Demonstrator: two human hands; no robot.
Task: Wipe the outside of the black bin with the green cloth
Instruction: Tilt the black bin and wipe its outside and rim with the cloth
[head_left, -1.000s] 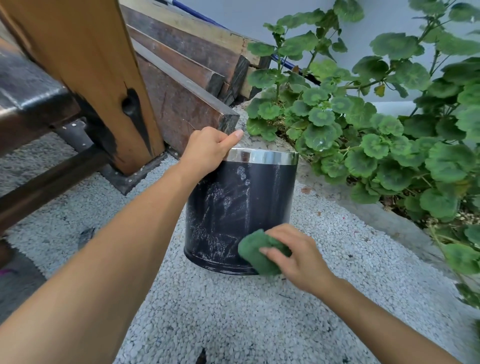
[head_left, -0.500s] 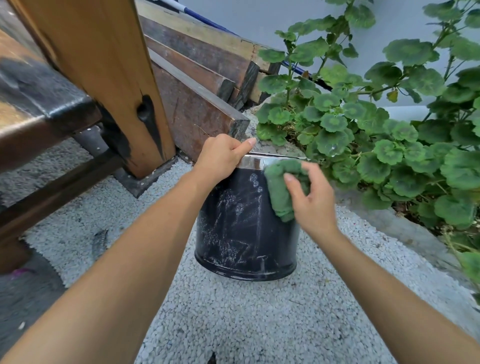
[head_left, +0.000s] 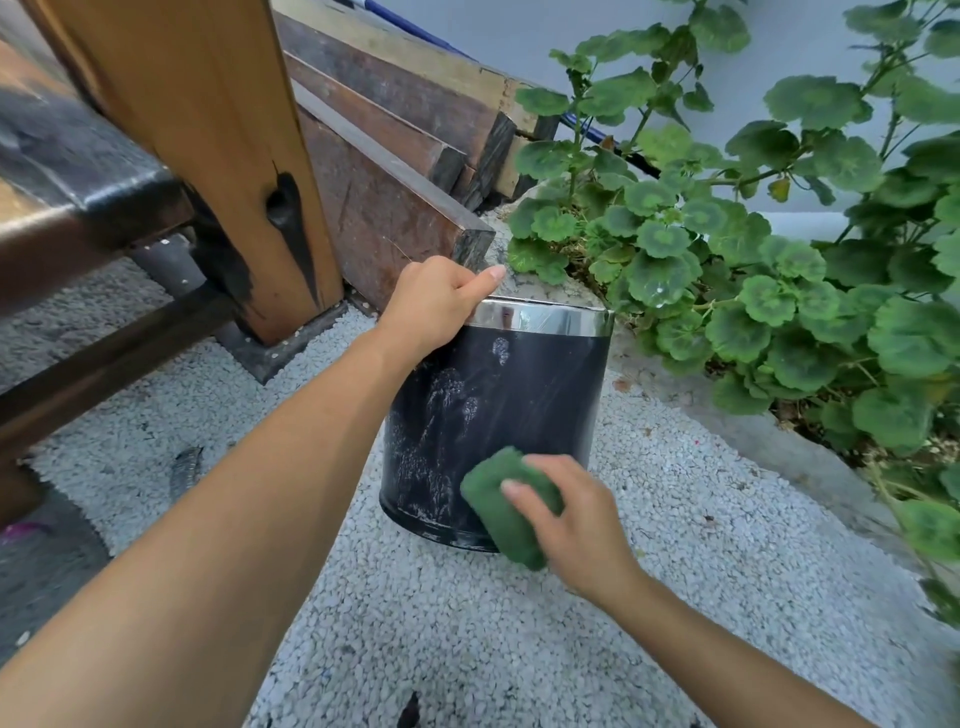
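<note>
Left hand (head_left: 434, 304): fingers curled over the silver rim (head_left: 545, 318), gripping it.
Black bin (head_left: 524, 395): upright on gravel (head_left: 467, 623) below that hand; side smeared whitish; inside hidden.
Green cloth (head_left: 498, 499): pressed against the lower wall.
Right hand (head_left: 576, 519): fingers wrapped over the cloth, holding it.

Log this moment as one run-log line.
left hand: grips rim of black bin | right hand: holds green cloth low on bin wall | white smears: bin's left side
</note>
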